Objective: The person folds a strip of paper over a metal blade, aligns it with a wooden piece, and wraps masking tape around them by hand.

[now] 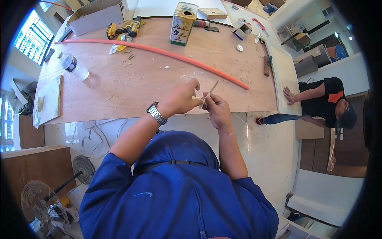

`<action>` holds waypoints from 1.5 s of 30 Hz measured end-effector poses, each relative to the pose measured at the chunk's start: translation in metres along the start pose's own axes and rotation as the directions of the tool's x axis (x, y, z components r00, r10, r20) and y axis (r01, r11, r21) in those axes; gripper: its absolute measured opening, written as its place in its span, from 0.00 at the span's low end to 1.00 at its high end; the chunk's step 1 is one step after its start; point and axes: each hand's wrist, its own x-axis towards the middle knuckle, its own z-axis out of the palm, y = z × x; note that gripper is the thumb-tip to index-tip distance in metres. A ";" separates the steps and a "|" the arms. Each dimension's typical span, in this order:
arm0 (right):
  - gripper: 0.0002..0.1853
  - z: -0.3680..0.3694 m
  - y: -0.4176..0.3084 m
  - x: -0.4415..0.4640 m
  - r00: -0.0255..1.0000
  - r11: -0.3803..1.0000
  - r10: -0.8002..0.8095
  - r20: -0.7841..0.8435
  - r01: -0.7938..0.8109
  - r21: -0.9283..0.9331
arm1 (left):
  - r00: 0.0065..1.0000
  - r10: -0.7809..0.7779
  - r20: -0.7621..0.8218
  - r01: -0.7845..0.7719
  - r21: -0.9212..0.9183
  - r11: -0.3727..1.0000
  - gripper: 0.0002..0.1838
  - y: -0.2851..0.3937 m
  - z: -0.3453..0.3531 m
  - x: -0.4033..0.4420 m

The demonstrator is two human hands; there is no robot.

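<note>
My right hand (pixel 218 109) pinching thin strip (pixel 214 87) between thumb and fingers, strip pointing up and right, at centre of frame
My left hand (pixel 184 96) meeting right one, fingers curling beside small pale piece (pixel 203 101); cannot tell whether left is gripping it
Both hands working over near edge of table (pixel 151 87)
Red tube (pixel 175 55) lying across table beyond hands, bottle (pixel 73 66) standing at upper left, drill (pixel 126 29) and can (pixel 183 24) resting at top
Person (pixel 324 99) leaning hand on panel (pixel 287 79) at right
</note>
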 end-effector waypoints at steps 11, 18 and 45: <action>0.14 0.003 -0.006 -0.008 0.988 0.895 -0.041 -0.151 -0.031 -0.445 | 0.985 0.173 -0.005 -0.172 0.095 0.980 0.20 -0.012 0.010 0.006; 0.14 0.006 -0.013 -0.012 0.993 0.977 0.043 -0.108 -0.065 -0.203 | 0.995 0.053 0.088 -0.044 -0.094 0.995 0.21 -0.013 0.000 0.010; 0.08 0.026 -0.008 -0.014 0.965 0.976 0.149 -0.214 -0.108 0.190 | 0.915 0.193 -0.354 -0.287 -0.236 0.928 0.07 -0.038 0.048 -0.007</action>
